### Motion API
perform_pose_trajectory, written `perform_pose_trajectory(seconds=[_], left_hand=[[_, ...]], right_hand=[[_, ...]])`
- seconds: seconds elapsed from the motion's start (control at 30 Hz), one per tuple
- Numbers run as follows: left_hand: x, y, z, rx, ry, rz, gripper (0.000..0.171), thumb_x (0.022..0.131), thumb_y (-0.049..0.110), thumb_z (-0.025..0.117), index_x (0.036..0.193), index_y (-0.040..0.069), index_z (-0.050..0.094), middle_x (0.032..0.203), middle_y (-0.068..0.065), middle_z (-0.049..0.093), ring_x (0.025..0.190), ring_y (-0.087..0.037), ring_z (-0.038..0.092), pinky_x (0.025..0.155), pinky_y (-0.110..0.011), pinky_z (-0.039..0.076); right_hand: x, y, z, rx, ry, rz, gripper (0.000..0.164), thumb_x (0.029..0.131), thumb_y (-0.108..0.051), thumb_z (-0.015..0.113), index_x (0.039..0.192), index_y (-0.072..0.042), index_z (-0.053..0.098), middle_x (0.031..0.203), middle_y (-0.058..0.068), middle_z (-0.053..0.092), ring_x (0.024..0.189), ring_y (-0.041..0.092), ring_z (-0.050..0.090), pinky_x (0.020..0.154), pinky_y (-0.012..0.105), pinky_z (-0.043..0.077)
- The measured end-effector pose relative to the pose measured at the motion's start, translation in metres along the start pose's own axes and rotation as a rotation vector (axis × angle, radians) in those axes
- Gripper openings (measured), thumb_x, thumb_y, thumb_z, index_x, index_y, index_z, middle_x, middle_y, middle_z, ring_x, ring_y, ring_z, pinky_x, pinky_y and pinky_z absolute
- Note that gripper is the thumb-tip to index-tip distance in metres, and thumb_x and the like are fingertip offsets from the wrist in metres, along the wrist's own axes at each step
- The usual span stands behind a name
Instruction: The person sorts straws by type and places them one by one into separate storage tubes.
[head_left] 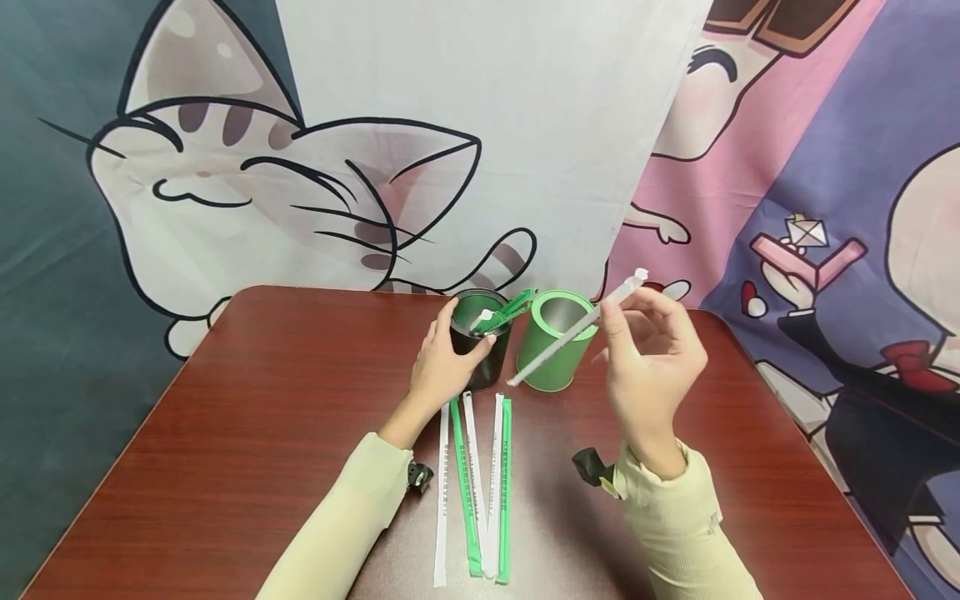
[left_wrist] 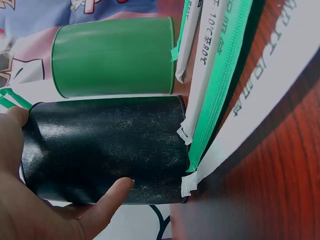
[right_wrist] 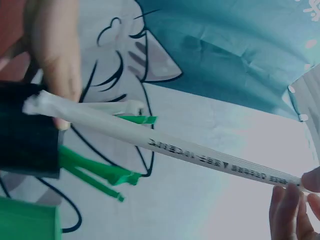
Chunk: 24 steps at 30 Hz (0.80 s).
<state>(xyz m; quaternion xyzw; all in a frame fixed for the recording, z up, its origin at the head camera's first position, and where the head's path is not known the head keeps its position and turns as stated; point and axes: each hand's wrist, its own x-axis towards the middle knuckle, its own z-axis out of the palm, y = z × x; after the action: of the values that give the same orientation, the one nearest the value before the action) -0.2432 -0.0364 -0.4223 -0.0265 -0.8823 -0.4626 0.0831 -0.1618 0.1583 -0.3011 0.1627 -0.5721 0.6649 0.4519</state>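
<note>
The right grip (head_left: 652, 354) pinches a white straw (head_left: 558, 342) aslant before the green can (head_left: 551, 371); the left grip (head_left: 444, 357) clasps the black can (head_left: 492, 362), green straws (head_left: 516, 308) inside; other straws (head_left: 505, 483) lie on the bench (head_left: 300, 400).

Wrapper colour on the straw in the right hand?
White with dark printing; the straw wrapper shows best in the right wrist view.

The straw wrapper (right_wrist: 165, 143) looks papery, the black canister (left_wrist: 100, 145) satiny, the tabletop (head_left: 300, 400) glossy wood.
</note>
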Motion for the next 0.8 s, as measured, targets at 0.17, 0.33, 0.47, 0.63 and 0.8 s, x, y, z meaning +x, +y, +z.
perform_pose_trajectory(seconds=[0.17, 0.33, 0.47, 0.63, 0.8], left_hand=[[0.000, 0.000, 0.000, 0.000, -0.003, -0.003, 0.086, 0.084, 0.065, 0.064, 0.155, 0.036, 0.025, 0.142, -0.006, 0.047, 0.119, -0.035, 0.054, 0.088, -0.059, 0.045], [0.001, 0.000, 0.000, -0.001, 0.002, 0.000, 0.085, 0.084, 0.065, 0.064, 0.155, 0.037, 0.025, 0.142, -0.006, 0.047, 0.118, -0.035, 0.054, 0.087, -0.059, 0.045], [0.001, 0.000, 0.000, 0.007, 0.005, 0.000, 0.085, 0.084, 0.066, 0.063, 0.155, 0.037, 0.025, 0.142, -0.006, 0.048, 0.118, -0.035, 0.054, 0.087, -0.059, 0.045], [0.001, -0.001, 0.001, 0.007, 0.005, -0.005, 0.085, 0.084, 0.065, 0.064, 0.155, 0.036, 0.026, 0.141, -0.006, 0.048, 0.119, -0.035, 0.054, 0.087, -0.059, 0.045], [0.001, -0.001, 0.001, 0.007, 0.008, -0.003, 0.085, 0.084, 0.064, 0.064, 0.155, 0.037, 0.026, 0.141, -0.005, 0.048, 0.119, -0.035, 0.054, 0.087, -0.059, 0.045]], right_hand=[[0.006, -0.003, 0.009, 0.116, 0.078, -0.070, 0.023, 0.080, 0.011, 0.073, 0.097, 0.016, 0.058, 0.077, 0.014, 0.066, 0.062, 0.021, 0.066, 0.041, 0.024, 0.045], [0.008, 0.001, 0.014, 0.193, 0.108, -0.113, 0.023, 0.080, 0.014, 0.071, 0.093, 0.017, 0.053, 0.078, 0.019, 0.066, 0.065, 0.026, 0.067, 0.044, 0.027, 0.048], [0.005, 0.007, 0.016, 0.183, 0.084, -0.096, 0.023, 0.080, 0.015, 0.071, 0.093, 0.017, 0.053, 0.080, 0.018, 0.067, 0.067, 0.026, 0.068, 0.050, 0.027, 0.051], [0.001, 0.019, 0.015, 0.069, 0.004, -0.060, 0.020, 0.082, 0.014, 0.071, 0.095, 0.017, 0.056, 0.084, 0.013, 0.070, 0.070, 0.022, 0.070, 0.047, 0.025, 0.050], [-0.004, 0.032, 0.015, -0.161, -0.136, 0.035, 0.015, 0.084, 0.007, 0.073, 0.096, 0.012, 0.065, 0.088, 0.013, 0.072, 0.077, 0.012, 0.070, 0.051, 0.020, 0.051]])
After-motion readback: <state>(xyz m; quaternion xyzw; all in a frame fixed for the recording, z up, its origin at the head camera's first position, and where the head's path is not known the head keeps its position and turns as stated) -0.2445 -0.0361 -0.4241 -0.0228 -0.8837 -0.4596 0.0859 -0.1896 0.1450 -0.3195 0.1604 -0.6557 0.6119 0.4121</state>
